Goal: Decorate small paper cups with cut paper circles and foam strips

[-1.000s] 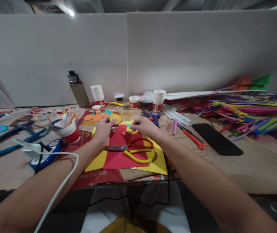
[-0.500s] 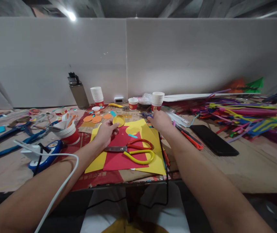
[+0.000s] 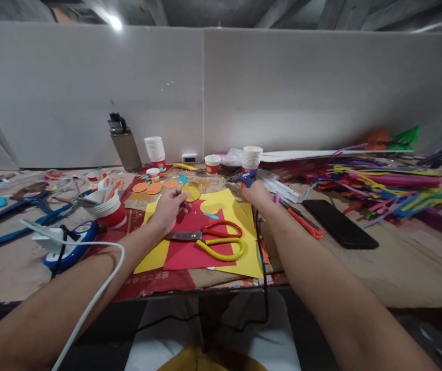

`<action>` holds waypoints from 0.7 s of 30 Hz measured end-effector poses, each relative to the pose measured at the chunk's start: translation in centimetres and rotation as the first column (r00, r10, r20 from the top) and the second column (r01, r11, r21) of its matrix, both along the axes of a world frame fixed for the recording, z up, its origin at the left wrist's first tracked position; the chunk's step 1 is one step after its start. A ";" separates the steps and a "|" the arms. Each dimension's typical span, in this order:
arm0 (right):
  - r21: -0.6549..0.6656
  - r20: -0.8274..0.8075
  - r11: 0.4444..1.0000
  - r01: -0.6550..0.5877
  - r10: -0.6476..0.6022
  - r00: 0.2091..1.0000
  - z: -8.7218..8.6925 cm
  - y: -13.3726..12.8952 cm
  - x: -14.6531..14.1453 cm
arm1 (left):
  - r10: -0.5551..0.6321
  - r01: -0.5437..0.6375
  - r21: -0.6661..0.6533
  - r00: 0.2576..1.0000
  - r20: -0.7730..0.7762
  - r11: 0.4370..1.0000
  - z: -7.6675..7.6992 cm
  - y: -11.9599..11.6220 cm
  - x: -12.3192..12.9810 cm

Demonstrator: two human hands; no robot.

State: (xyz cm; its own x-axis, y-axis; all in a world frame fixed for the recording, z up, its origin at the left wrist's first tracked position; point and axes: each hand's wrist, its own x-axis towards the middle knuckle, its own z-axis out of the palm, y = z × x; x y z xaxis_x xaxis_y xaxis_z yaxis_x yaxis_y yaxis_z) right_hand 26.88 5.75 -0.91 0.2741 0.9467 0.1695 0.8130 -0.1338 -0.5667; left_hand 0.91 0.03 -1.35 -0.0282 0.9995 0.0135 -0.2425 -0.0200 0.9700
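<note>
My left hand [image 3: 169, 207] pinches a yellow disc [image 3: 192, 191] by its left edge, holding it above the papers. My right hand [image 3: 256, 194] reaches forward and is wrapped round a blue glue gun [image 3: 247, 178], whose black cord runs down over the table edge. Between my arms lie a red paper sheet [image 3: 184, 257] and yellow paper [image 3: 249, 263]. Scissors [image 3: 205, 238] with one red and one yellow handle rest on them. Several orange paper discs [image 3: 153, 188] lie past my left hand. A stack of paper cups [image 3: 252, 157] stands just behind the glue gun.
At left, a blue power strip [image 3: 74, 248] and a cup of tools [image 3: 108, 211] stand near my forearm. A white cable [image 3: 107, 281] crosses that arm. A black phone [image 3: 339, 224] and piled pipe cleaners [image 3: 383, 185] lie at right. A bottle [image 3: 126, 147] stands by the wall.
My right hand has shifted slightly, and more of the blue glue gun shows above it. The yellow disc in my left hand has moved slightly to the right.
</note>
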 end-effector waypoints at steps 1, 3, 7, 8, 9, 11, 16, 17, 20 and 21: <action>0.015 -0.036 1.000 0.021 -0.020 0.999 0.0 0.1 0.1 | 0.003 -0.003 0.002 1.000 0.002 1.000 -0.1 0.1 -0.1; 0.041 -0.101 0.996 0.080 -0.075 0.992 0.2 0.3 0.1 | 0.013 -0.013 0.006 1.000 0.015 1.000 0.0 0.4 -0.3; 0.120 -0.218 0.990 0.078 -0.050 0.975 1.0 0.3 -0.4 | 0.047 -0.048 0.004 0.998 0.034 0.999 0.4 1.0 -0.7; 0.134 -0.250 0.990 0.053 -0.018 0.968 1.2 0.2 -0.6 | 0.056 -0.056 0.004 0.998 0.035 0.998 0.5 1.1 -0.9; 0.145 -0.280 0.989 0.025 0.017 0.960 1.3 0.1 -0.9 | 0.065 -0.065 0.003 0.997 0.038 0.998 0.5 1.3 -1.0; 0.164 -0.327 0.986 -0.023 0.077 0.942 1.5 0.0 -1.2 | 0.081 -0.080 -0.009 0.995 0.056 0.997 0.5 1.5 -1.2; 0.178 -0.349 0.983 -0.053 0.114 0.930 1.5 -0.2 -1.4 | 0.102 -0.099 -0.041 0.990 0.094 0.994 0.4 1.8 -1.3; 0.178 -0.343 0.983 -0.051 0.111 0.933 1.5 -0.2 -1.4 | 0.100 -0.096 -0.042 0.990 0.096 0.995 0.4 1.8 -1.3; 0.181 -0.325 0.982 -0.047 0.105 0.940 1.4 -0.1 -1.3 | 0.088 -0.083 -0.049 0.992 0.093 0.995 0.5 1.7 -1.3; 0.168 -0.294 0.984 -0.050 0.098 0.951 1.5 -0.1 -1.3 | 0.083 -0.078 -0.050 0.993 0.089 0.996 0.5 1.6 -1.2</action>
State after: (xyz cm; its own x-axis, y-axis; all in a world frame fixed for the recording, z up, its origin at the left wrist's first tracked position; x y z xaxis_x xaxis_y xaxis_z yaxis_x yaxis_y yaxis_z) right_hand 25.57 5.66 0.55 0.2655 0.9342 0.2383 0.6058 0.0307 -0.7951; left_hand -0.31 1.65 -0.89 -0.1075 0.9934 -0.0393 -0.3287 0.0018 0.9444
